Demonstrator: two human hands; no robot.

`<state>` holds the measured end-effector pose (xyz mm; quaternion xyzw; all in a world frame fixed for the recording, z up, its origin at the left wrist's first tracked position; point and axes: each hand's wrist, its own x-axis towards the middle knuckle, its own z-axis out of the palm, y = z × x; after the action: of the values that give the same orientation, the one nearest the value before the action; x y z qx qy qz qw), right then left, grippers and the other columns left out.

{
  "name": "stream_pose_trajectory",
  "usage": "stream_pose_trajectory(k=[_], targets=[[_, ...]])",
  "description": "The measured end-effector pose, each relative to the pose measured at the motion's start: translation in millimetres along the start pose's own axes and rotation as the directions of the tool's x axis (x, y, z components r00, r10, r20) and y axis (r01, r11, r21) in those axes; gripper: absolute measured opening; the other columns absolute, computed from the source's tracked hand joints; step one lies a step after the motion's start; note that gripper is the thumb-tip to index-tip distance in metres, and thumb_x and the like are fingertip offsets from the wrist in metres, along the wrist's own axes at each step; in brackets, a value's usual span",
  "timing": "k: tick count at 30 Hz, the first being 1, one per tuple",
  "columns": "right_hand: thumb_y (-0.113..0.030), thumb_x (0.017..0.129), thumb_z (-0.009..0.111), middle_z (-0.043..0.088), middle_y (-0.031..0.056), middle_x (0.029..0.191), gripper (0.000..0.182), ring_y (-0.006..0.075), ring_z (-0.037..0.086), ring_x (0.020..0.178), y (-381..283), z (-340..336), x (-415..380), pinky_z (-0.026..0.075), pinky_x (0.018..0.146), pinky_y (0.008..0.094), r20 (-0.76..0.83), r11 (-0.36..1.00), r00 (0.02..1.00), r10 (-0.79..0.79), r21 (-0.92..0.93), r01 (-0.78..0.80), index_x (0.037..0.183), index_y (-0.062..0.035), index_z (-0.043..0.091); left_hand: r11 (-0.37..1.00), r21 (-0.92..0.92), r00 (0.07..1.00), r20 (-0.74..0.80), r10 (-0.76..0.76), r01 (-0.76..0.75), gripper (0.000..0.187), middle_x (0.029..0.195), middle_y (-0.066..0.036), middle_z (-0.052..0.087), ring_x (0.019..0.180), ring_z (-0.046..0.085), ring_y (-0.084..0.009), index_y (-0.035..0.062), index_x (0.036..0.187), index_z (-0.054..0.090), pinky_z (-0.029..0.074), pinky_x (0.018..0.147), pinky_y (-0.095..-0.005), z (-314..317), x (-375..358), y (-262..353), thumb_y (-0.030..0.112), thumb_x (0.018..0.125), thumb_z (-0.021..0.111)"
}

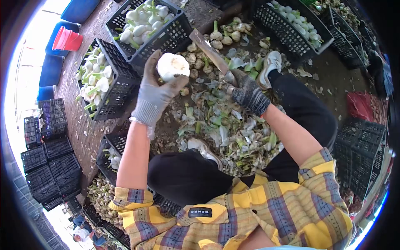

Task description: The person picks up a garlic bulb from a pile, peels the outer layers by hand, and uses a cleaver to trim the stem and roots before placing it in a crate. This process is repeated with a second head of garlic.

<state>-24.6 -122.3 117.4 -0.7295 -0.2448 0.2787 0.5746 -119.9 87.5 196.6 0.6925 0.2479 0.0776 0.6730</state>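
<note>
My left hand point(156, 89), in a pale grey glove, is closed around a large white garlic bulb point(171, 66). The bulb's cut root side, with a brownish centre, faces up toward me. Gripped in my right hand point(246, 89), in a dark knitted glove, is a knife point(211, 54) with a wide, stained blade. Its blade points up and to the left, apart from the bulb. Below and between my hands lies a heap of garlic peelings and leaves point(225, 125). Several unpeeled garlic bulbs point(216, 36) sit on the ground beyond the knife.
Black crates of peeled white garlic stand ahead point(166, 39), at left point(121, 83) and at far right point(287, 35). Empty black crates are stacked at left point(52, 166) and right point(358, 150). A red bucket point(68, 39) stands upper left. Another person point(83, 235) is at lower left.
</note>
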Motion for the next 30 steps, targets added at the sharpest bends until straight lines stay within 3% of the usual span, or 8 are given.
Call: stream_pose_trajectory(k=[6, 7, 11, 15, 19, 22, 26, 30], targets=[[-0.028, 0.081, 0.064, 0.061, 0.0056, 0.086, 0.039, 0.0116, 0.055, 0.073, -41, 11, -42, 0.049, 0.065, 0.0266, -0.137, 0.936, 0.990, -0.044, 0.341, 0.088, 0.108, -0.0016, 0.054, 0.931, -0.343, 0.991, 0.084, -0.100, 0.123, 0.074, 0.115, -0.009, 0.054, 0.099, 0.057, -0.0168, 0.0144, 0.132, 0.031, 0.050, 0.080, -0.0273, 63, -64, -11, 0.003, 0.072, 0.073], [-0.029, 0.079, 0.067, 0.061, 0.0053, 0.084, 0.039, 0.0117, 0.055, 0.073, -48, 8, -43, 0.048, 0.064, 0.0265, -0.159, 0.989, 0.986, -0.055, 0.130, 0.076, 0.105, -0.0020, 0.055, 0.932, -0.337, 0.990, 0.103, -0.101, 0.131, 0.072, 0.113, -0.009, 0.055, 0.099, 0.057, -0.0168, 0.0125, 0.131, 0.033, 0.049, 0.082, -0.0277, 70, -72, -14, 0.005, 0.072, 0.073], [-0.023, 0.080, 0.067, 0.061, 0.0063, 0.080, 0.030, 0.0119, 0.058, 0.063, -38, -3, -62, 0.049, 0.053, 0.0260, -0.096, 0.887, 0.990, 0.101, 0.460, -0.046, 0.101, -0.0046, 0.056, 1.000, -0.016, 0.983, 0.182, 0.010, -0.007, 0.066, 0.112, -0.010, 0.056, 0.101, 0.055, -0.0167, 0.0061, 0.125, 0.040, 0.045, 0.087, -0.0291, 73, -89, -29, 0.009, 0.070, 0.075], [-0.022, 0.081, 0.066, 0.061, 0.0060, 0.079, 0.030, 0.0120, 0.059, 0.060, -42, -9, -79, 0.049, 0.050, 0.0260, -0.078, 0.957, 0.994, 0.081, 0.285, -0.055, 0.103, -0.0043, 0.055, 0.945, 0.289, 0.980, 0.166, 0.105, -0.150, 0.068, 0.114, -0.010, 0.054, 0.103, 0.054, -0.0167, 0.0043, 0.124, 0.040, 0.045, 0.088, -0.0295, 75, -96, -41, 0.009, 0.068, 0.077], [-0.021, 0.080, 0.066, 0.061, 0.0045, 0.079, 0.031, 0.0105, 0.057, 0.060, -40, -7, -87, 0.048, 0.053, 0.0256, -0.030, 0.969, 0.996, 0.085, 0.237, -0.075, 0.105, -0.0038, 0.055, 0.925, -0.331, 0.954, 0.285, -0.092, 0.188, 0.077, 0.112, -0.007, 0.052, 0.100, 0.054, -0.0164, 0.0070, 0.130, 0.031, 0.047, 0.086, -0.0298, 89, -112, -45, 0.008, 0.067, 0.077], [-0.022, 0.079, 0.066, 0.062, 0.0029, 0.081, 0.033, 0.0121, 0.057, 0.063, -42, -18, -92, 0.049, 0.058, 0.0272, 0.138, 0.956, 0.971, 0.196, 0.193, -0.220, 0.105, -0.0037, 0.056, 0.908, -0.345, 0.925, 0.366, -0.105, 0.239, 0.081, 0.115, -0.008, 0.050, 0.101, 0.054, -0.0167, 0.0073, 0.131, 0.028, 0.047, 0.086, -0.0299, 90, -108, -59, 0.004, 0.066, 0.076], [-0.033, 0.073, 0.070, 0.063, 0.0113, 0.075, 0.045, 0.0195, 0.061, 0.065, -29, -37, -103, 0.050, 0.065, 0.0315, -0.048, 0.927, 0.988, -0.149, -0.355, 0.123, 0.104, -0.0037, 0.059, 0.915, -0.362, 0.936, 0.350, -0.043, 0.178, 0.083, 0.116, -0.009, 0.049, 0.103, 0.054, -0.0166, 0.0075, 0.131, 0.027, 0.047, 0.086, -0.0305, 93, -108, -68, 0.000, 0.064, 0.075], [-0.035, 0.074, 0.071, 0.056, 0.0090, 0.065, 0.043, 0.0111, 0.052, 0.059, -54, -48, -125, 0.046, 0.057, 0.0280, 0.186, 0.876, 0.975, -0.119, -0.442, 0.191, 0.096, 0.0000, 0.061, 0.980, -0.176, 0.948, 0.315, -0.037, 0.097, 0.084, 0.117, -0.010, 0.049, 0.103, 0.054, -0.0181, 0.0071, 0.130, 0.027, 0.047, 0.087, -0.0294, 85, -99, -80, 0.003, 0.063, 0.078]])
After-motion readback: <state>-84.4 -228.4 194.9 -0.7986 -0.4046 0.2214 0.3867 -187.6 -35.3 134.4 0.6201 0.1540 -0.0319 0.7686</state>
